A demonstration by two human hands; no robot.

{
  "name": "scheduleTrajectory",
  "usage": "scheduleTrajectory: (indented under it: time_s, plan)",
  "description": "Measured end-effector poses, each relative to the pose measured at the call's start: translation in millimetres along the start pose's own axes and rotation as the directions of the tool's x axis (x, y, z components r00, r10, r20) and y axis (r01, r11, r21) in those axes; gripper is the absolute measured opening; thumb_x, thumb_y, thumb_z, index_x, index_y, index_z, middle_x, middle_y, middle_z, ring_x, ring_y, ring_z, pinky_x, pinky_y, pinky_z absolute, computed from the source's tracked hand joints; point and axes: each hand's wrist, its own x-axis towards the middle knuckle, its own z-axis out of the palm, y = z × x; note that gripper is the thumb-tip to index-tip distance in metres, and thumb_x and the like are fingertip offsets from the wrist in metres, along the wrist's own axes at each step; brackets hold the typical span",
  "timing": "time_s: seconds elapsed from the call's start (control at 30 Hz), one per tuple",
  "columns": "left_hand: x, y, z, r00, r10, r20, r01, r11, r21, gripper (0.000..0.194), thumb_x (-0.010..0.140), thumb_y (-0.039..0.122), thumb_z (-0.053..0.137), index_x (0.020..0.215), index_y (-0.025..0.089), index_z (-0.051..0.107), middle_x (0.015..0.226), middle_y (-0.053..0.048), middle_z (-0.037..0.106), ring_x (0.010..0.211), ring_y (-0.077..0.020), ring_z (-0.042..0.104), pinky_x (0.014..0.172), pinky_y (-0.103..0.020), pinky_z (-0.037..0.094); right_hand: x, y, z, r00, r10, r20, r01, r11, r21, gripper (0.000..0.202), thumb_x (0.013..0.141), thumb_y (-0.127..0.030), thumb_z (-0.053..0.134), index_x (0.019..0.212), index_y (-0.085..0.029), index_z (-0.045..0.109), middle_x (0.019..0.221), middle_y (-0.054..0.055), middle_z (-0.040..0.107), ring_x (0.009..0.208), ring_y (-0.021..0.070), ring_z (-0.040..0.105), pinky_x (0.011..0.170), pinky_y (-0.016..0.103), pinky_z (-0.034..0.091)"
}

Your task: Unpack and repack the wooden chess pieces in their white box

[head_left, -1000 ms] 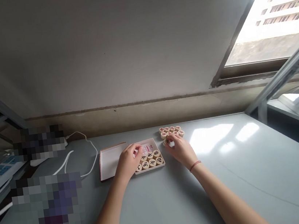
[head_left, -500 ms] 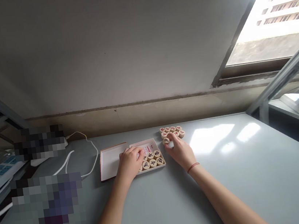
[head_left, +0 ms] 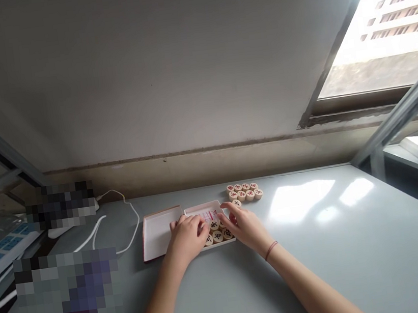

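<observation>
Now the right hand (head_left: 246, 224), thumb and forefinger parted, has left one piece (head_left: 236, 203) set down nearside of the red pieces (head_left: 245, 193) and reached the box (head_left: 201, 205), where what the curled left hand (head_left: 188, 234) holds is hidden.

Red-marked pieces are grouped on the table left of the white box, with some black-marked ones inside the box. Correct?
Not quite: in the head view, the red-marked pieces are grouped on the table right of the white box. Some black-marked ones are inside the box.
</observation>
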Motion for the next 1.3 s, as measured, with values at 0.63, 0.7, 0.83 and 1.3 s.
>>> scheduleTrajectory:
  time_s: [0.63, 0.7, 0.83, 1.3]
  plan:
    - [4.3, 10.1, -4.6, 0.978, -0.133, -0.159, 0.005, 0.782, -0.623, 0.025, 0.087, 0.041, 0.051, 0.097, 0.021, 0.060, 0.094, -0.004, 0.069, 0.086, -0.0170, 0.066, 0.079, -0.028, 0.053, 8.6, 15.6, -28.2, 0.946, -0.112, -0.305, 0.133, 0.990, 0.049, 0.016, 0.084, -0.032, 0.053, 0.093, -0.021, 0.062, 0.094, 0.008, 0.062, 0.062, 0.0132, 0.055, 0.059, 0.027, 0.048]
    - [5.6, 7.6, -3.9, 0.975, -0.138, -0.177, -0.004, 0.778, -0.628, 0.023, 0.086, 0.036, 0.051, 0.100, 0.021, 0.061, 0.099, -0.005, 0.067, 0.089, -0.0165, 0.066, 0.080, -0.028, 0.054, 11.0, 28.8, -39.0, 0.961, -0.012, -0.277, 0.014, 1.000, 0.006, 0.016, 0.081, -0.032, 0.055, 0.089, -0.022, 0.063, 0.091, 0.006, 0.062, 0.057, 0.0121, 0.052, 0.056, 0.027, 0.046]
    - [6.4, 5.3, -1.0, 0.964, -0.112, -0.241, -0.047, 0.822, -0.568, 0.021, 0.084, 0.022, 0.050, 0.101, 0.022, 0.061, 0.105, -0.005, 0.064, 0.091, -0.0154, 0.064, 0.081, -0.027, 0.054, 9.5, 45.6, -44.8, 0.994, 0.087, -0.072, -0.092, 0.993, -0.079, 0.006, 0.076, -0.028, 0.056, 0.079, -0.022, 0.057, 0.081, 0.002, 0.063, 0.055, 0.0127, 0.053, 0.053, 0.026, 0.042]
    - [1.6, 13.7, 6.0, 0.960, 0.100, -0.262, -0.192, 0.914, -0.358, 0.032, 0.086, 0.023, 0.055, 0.117, 0.022, 0.059, 0.105, -0.005, 0.066, 0.085, -0.0175, 0.064, 0.078, -0.031, 0.055, 3.6, 9.6, -38.2, 0.998, -0.065, -0.007, 0.065, 0.990, 0.123, 0.020, 0.088, -0.037, 0.048, 0.092, -0.021, 0.058, 0.085, 0.004, 0.063, 0.058, 0.0118, 0.053, 0.054, 0.025, 0.042]
